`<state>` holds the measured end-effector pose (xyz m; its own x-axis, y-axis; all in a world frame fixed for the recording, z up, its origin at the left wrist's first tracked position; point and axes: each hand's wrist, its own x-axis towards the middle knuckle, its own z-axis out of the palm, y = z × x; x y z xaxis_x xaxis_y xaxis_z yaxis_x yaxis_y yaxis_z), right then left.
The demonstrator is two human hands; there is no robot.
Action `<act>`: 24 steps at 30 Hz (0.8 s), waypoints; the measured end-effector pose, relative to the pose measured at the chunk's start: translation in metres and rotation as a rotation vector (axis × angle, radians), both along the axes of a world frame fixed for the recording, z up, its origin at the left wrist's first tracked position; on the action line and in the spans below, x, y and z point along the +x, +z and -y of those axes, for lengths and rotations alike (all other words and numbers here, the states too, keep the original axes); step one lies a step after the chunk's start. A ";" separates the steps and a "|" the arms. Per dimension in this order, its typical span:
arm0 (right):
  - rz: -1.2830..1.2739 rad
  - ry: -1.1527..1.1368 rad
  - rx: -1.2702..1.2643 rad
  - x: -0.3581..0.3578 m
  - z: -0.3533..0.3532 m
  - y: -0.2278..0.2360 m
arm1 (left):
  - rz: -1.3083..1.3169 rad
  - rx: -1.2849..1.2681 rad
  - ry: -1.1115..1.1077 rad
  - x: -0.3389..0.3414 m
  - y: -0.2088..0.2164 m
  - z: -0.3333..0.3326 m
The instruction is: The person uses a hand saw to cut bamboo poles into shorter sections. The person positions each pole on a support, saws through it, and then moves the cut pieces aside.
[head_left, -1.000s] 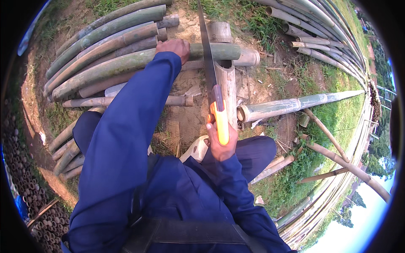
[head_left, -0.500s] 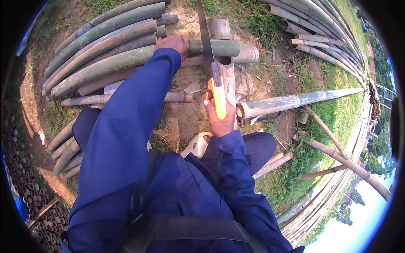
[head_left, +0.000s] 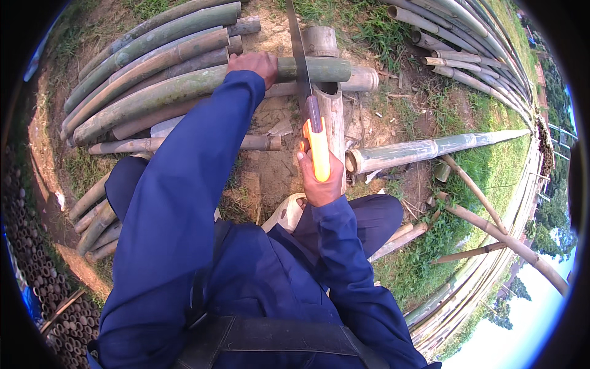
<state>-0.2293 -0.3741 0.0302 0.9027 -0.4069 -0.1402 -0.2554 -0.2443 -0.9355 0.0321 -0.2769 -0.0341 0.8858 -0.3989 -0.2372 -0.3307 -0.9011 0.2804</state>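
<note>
A thick green bamboo pole (head_left: 178, 88) lies crosswise in front of me, its right end resting over an upright-pointing bamboo piece (head_left: 332, 117). My left hand (head_left: 254, 66) is closed over the top of the pole, left of the blade. In my right hand (head_left: 322, 178) is a hand saw (head_left: 299, 52) with an orange and yellow handle, fingers wrapped round the grip. Its long dark blade crosses the pole near the right end, pointing away from me. How deep the blade sits in the bamboo cannot be made out.
Several bamboo poles (head_left: 153, 44) lie stacked at the left, and more (head_left: 467, 31) at the far right. A long pole (head_left: 424, 149) stretches off to the right. Crossed bamboo supports (head_left: 491, 230) stand there. Cut bamboo pieces (head_left: 67, 313) are piled at lower left.
My right hand has drawn the saw slightly toward me, its handle now a little lower. My left hand stays on the pole.
</note>
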 end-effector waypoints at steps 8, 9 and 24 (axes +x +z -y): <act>-0.268 0.007 -0.004 -0.144 -0.019 0.075 | 0.025 0.017 -0.001 -0.003 -0.003 -0.009; -0.230 0.030 -0.047 -0.133 -0.015 0.070 | 0.067 0.006 -0.018 -0.004 -0.010 -0.010; -0.233 0.031 -0.071 -0.148 -0.020 0.066 | -0.002 0.071 0.026 -0.005 0.013 -0.006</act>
